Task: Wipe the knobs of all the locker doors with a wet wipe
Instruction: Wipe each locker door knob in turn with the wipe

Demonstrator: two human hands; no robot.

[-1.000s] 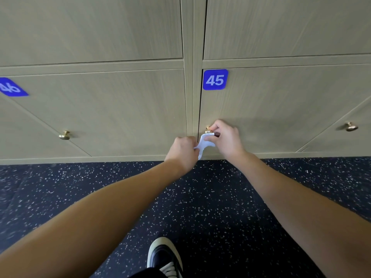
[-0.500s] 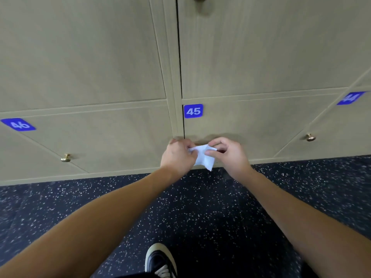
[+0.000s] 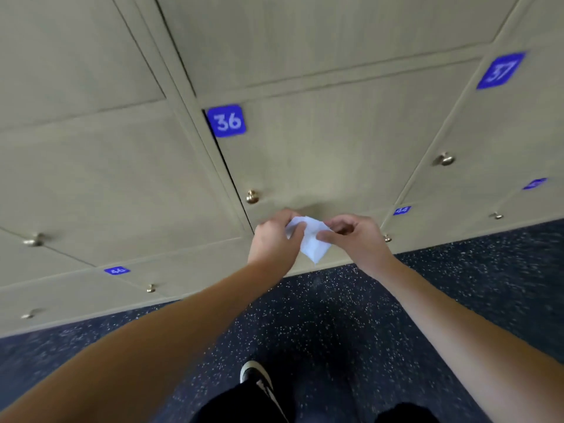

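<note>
Left hand and right hand each pinching a white wet wipe held between them, just below the brass knob of locker door 36, speckled dark floor beneath

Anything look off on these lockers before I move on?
Possibly the door of locker 36: a dark gap runs down its left edge, beside its knob, so it may be slightly ajar. Both hands hold the wipe below that knob.

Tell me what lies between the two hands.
In the head view, a crumpled white wet wipe spans the gap; the left hand and right hand each pinch it.
</note>
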